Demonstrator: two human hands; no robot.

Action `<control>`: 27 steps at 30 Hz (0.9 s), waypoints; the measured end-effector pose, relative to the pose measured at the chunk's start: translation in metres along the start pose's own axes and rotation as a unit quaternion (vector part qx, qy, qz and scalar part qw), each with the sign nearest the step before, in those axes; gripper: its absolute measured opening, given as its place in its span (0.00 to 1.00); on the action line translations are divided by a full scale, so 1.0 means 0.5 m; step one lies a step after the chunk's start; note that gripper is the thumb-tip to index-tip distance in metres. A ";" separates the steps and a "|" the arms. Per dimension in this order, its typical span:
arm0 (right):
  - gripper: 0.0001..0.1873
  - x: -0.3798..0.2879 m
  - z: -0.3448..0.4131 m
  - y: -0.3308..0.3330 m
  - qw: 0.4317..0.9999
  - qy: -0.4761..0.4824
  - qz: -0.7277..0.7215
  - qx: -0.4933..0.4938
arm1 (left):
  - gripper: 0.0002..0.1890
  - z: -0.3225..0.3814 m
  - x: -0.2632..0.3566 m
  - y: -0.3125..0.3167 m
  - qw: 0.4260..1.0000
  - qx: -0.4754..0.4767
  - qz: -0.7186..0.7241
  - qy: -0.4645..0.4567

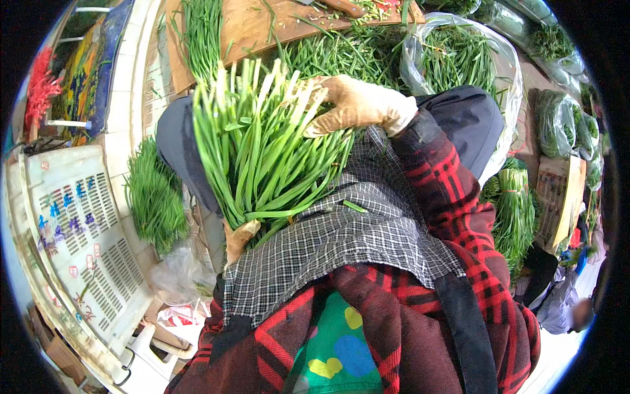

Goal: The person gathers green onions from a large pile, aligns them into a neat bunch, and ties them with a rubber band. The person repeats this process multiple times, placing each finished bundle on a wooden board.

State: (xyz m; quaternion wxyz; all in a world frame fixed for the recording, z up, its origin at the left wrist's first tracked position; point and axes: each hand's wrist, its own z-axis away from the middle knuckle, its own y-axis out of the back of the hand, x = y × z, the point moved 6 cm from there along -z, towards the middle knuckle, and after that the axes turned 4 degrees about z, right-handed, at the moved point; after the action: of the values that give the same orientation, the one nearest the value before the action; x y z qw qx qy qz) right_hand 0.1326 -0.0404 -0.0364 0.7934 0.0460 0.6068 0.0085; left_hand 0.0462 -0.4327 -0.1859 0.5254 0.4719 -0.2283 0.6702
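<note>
A large loose bunch of green garlic chives lies across my lap, its pale cut ends pointing away from me. My left hand, in a soiled glove, grips the leafy lower end, and its thumb shows at the side; most of that hand is hidden by the leaves. At the right edge of the pale ends is my gloved right hand. Its thumb and fingers are apart around some stems, and the fingertips are partly lost among them. Beneath the bunch, a checked apron holds one short loose leaf piece.
Ahead, a wooden board carries more chives and a knife handle. Loose greens and a plastic bag of greens lie beyond my knees. A slotted plastic crate stands left; a tied bunch is right.
</note>
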 end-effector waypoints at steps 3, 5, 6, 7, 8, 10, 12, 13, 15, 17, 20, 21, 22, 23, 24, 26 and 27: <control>0.25 0.020 0.022 0.009 0.977 -0.076 0.189 0.057 | 0.23 -0.005 0.025 -0.007 0.995 0.024 -0.091 -0.016; 0.21 0.015 0.029 0.001 0.956 -0.038 0.286 0.062 | 0.23 -0.010 0.036 -0.008 0.993 0.027 -0.111 -0.022; 0.22 0.020 0.030 0.003 0.947 -0.052 0.306 0.084 | 0.23 -0.011 0.039 -0.009 0.993 0.025 -0.113 -0.023; 0.23 0.014 0.029 -0.007 0.953 -0.010 0.295 0.068 | 0.23 -0.011 0.041 -0.008 0.993 0.023 -0.113 -0.024; 0.24 0.019 0.027 -0.009 0.960 -0.018 0.272 0.061 | 0.23 -0.012 0.042 -0.009 0.993 0.018 -0.114 -0.024; 0.23 0.031 0.019 -0.010 0.966 -0.056 0.249 0.044 | 0.23 -0.014 0.042 -0.011 0.996 0.004 -0.092 -0.020; 0.17 0.008 0.005 0.002 0.928 0.016 0.357 0.108 | 0.23 -0.024 0.044 -0.017 0.998 -0.019 -0.051 -0.016; 0.14 -0.003 -0.003 0.004 0.898 0.048 0.415 0.142 | 0.23 -0.030 0.045 -0.020 0.999 -0.029 -0.024 -0.013; 0.09 -0.029 -0.014 0.008 0.845 0.138 0.479 0.194 | 0.23 -0.041 0.048 -0.024 0.999 -0.040 0.020 -0.004; 0.08 -0.022 -0.029 0.025 0.793 0.100 0.551 0.238 | 0.23 -0.046 0.052 -0.024 0.998 -0.046 0.039 0.001; 0.08 0.021 -0.044 0.052 0.837 0.073 0.469 0.272 | 0.23 -0.039 0.057 -0.018 0.999 -0.042 0.010 0.000; 0.08 0.040 -0.044 0.059 0.847 0.076 0.446 0.278 | 0.23 -0.034 0.058 -0.015 0.999 -0.040 -0.010 -0.003; 0.08 0.061 -0.042 0.069 0.853 0.080 0.426 0.291 | 0.23 -0.031 0.058 -0.013 0.999 -0.037 -0.033 -0.008; 0.08 0.075 -0.037 0.078 0.853 0.117 0.404 0.308 | 0.23 -0.027 0.057 -0.012 0.998 -0.034 -0.057 -0.011; 0.08 0.090 -0.034 0.096 0.844 0.130 0.400 0.332 | 0.23 -0.025 0.055 -0.010 0.997 -0.031 -0.075 -0.014; 0.09 0.118 -0.015 0.151 0.813 0.071 0.441 0.374 | 0.23 -0.025 0.052 -0.009 0.995 -0.024 -0.098 -0.026; 0.09 0.111 0.000 0.179 0.783 0.086 0.463 0.408 | 0.23 -0.026 0.050 -0.010 0.993 -0.020 -0.108 -0.031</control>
State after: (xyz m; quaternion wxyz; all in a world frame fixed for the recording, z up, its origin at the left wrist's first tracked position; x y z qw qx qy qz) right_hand 0.1510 0.0527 -0.0825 0.5462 0.6395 0.5250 0.1303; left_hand 0.0454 -0.4083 -0.1711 0.5964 0.5040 -0.2057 0.5899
